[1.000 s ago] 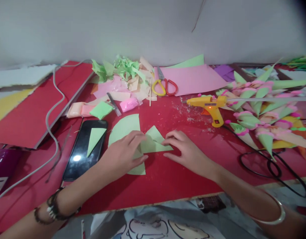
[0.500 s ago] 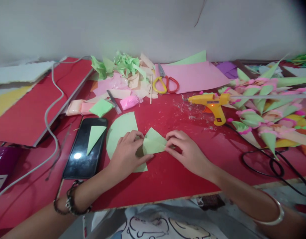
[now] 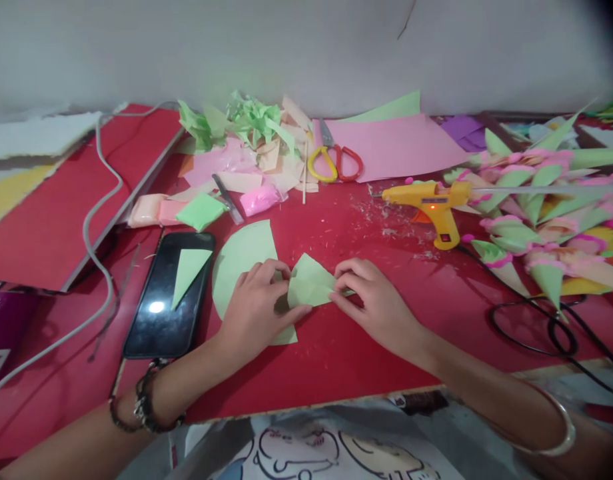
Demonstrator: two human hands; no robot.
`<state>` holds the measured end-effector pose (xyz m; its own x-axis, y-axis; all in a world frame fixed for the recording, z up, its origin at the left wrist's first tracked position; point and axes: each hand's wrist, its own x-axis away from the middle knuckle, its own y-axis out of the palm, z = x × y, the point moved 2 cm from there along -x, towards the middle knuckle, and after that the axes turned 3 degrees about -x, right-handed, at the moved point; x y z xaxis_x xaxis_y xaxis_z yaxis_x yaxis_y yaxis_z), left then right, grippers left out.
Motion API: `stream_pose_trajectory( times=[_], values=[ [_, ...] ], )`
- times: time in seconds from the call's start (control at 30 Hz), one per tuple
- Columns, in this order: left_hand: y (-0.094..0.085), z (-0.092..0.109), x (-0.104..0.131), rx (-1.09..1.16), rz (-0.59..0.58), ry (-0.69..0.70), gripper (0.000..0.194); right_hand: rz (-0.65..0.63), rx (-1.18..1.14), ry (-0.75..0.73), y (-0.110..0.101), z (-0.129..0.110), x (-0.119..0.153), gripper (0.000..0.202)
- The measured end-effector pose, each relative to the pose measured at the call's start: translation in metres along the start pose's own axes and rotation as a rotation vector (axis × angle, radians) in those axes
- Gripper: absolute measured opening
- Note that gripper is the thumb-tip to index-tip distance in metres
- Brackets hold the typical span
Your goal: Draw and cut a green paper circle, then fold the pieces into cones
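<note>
A small folded piece of light green paper (image 3: 310,281) is held between my two hands above the red table (image 3: 331,360). My left hand (image 3: 261,303) pinches its left side, with the thumb along the lower edge. At the right corner the fingers and thumb of my right hand (image 3: 369,300) are closed on it. Partly under my left hand lies a larger rounded green sheet (image 3: 244,257). A narrow green paper triangle (image 3: 189,270) rests on a black phone (image 3: 161,327) to the left.
A yellow glue gun (image 3: 436,207) with its light on lies at the right, its black cord (image 3: 551,333) looped nearby. Behind are scissors (image 3: 335,163), a pink sheet (image 3: 396,147) and paper scraps (image 3: 256,127). Paper flowers (image 3: 546,213) pile up far right.
My right fingers have curled the right corner of the small green paper a little further. The view has shifted slightly.
</note>
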<state>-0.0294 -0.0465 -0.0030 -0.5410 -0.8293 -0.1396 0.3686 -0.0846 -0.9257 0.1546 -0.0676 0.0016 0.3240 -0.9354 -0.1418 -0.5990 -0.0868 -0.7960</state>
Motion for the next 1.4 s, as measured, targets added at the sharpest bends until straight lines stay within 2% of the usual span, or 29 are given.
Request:
stream_pose_trajectory(
  times=[0.37,0.47,0.5,0.57,0.6,0.7,0.77,0.87,1.03,1.17,1.4],
  values=[
    [-0.004,0.001,0.001,-0.014,-0.057,-0.032,0.026,-0.005,0.03,0.007,0.004,0.001,-0.001,0.012],
    [-0.007,0.003,0.003,-0.1,0.021,-0.027,0.011,-0.013,0.033,0.014,0.003,0.0,-0.002,0.012],
    [-0.009,0.005,0.003,-0.153,0.063,-0.007,0.013,-0.017,0.034,0.016,0.004,0.001,-0.002,0.012],
    [-0.012,0.008,0.003,-0.262,0.094,0.125,0.027,-0.028,0.043,0.016,0.004,0.001,-0.002,0.011],
    [-0.012,0.011,0.003,-0.305,0.073,0.229,0.032,-0.034,0.05,0.014,0.004,0.001,-0.002,0.01],
    [-0.012,0.015,0.004,-0.361,-0.057,0.516,0.034,-0.041,0.071,0.002,0.005,0.002,-0.002,0.01],
    [-0.011,0.015,0.005,-0.37,-0.12,0.583,0.031,-0.034,0.081,-0.009,0.005,0.002,-0.001,0.012],
    [-0.009,0.015,0.007,-0.372,-0.157,0.586,0.033,-0.018,0.109,-0.026,0.005,0.002,0.0,0.013],
    [-0.009,0.014,0.012,-0.342,-0.134,0.555,0.035,-0.02,0.121,-0.036,0.005,0.003,0.0,0.013],
    [-0.015,0.008,0.019,-0.317,-0.168,0.515,0.037,-0.012,0.1,0.007,0.001,0.006,0.003,0.01],
    [-0.026,-0.005,0.034,-0.262,-0.14,0.475,0.038,0.041,0.117,0.068,-0.009,0.021,0.011,0.004]
  ],
)
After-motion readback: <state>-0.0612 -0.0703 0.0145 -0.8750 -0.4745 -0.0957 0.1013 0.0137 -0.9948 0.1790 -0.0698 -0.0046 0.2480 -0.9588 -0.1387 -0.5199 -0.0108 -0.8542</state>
